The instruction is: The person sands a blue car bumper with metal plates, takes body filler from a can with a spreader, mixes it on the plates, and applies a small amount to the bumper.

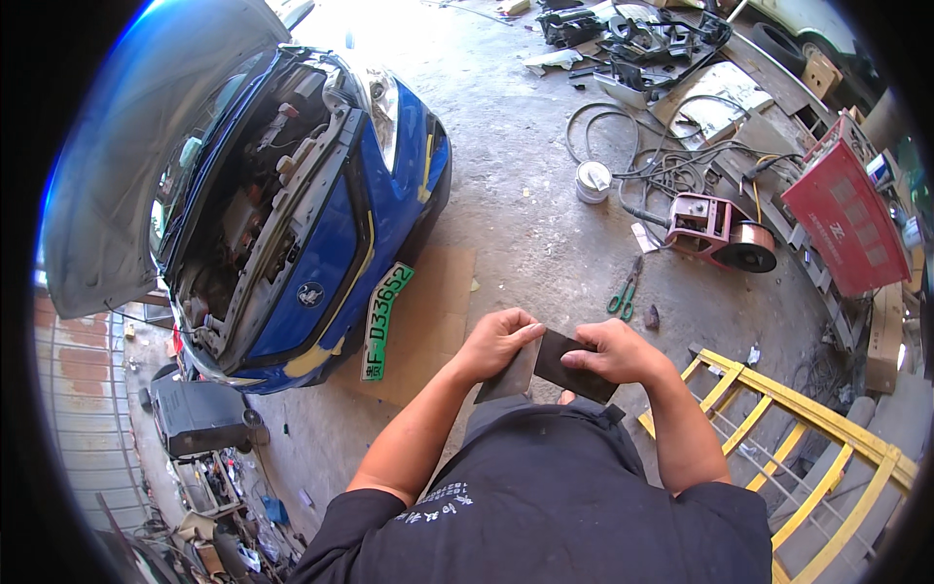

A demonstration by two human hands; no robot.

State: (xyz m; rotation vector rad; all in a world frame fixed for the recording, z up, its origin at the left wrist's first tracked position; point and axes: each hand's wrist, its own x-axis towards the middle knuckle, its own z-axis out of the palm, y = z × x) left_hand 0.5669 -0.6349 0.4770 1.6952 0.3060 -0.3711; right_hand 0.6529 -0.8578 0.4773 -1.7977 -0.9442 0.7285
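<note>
In front of my waist, my left hand (pixel 498 343) pinches a flat grey sheet (pixel 510 378) between thumb and fingers. My right hand (pixel 625 352) is closed on a flat, darker sheet (pixel 562 362), its thumb lying across the face. The two sheets meet near my left fingertips, slanting away from each other below. Whether they are separate pieces or one folded sheet, I cannot tell. Ahead and left stands a blue car (pixel 326 243) with its hood (pixel 146 127) raised and tan patches on its front bumper.
Green-handled shears (pixel 623 300) lie on the floor beyond my right hand. Further right are a wire feeder (pixel 715 232) with tangled cables, a white bucket (pixel 592 181) and a red machine (pixel 846 209). A yellow ladder (pixel 778 409) lies at right; black car parts (pixel 652 44) are piled far off.
</note>
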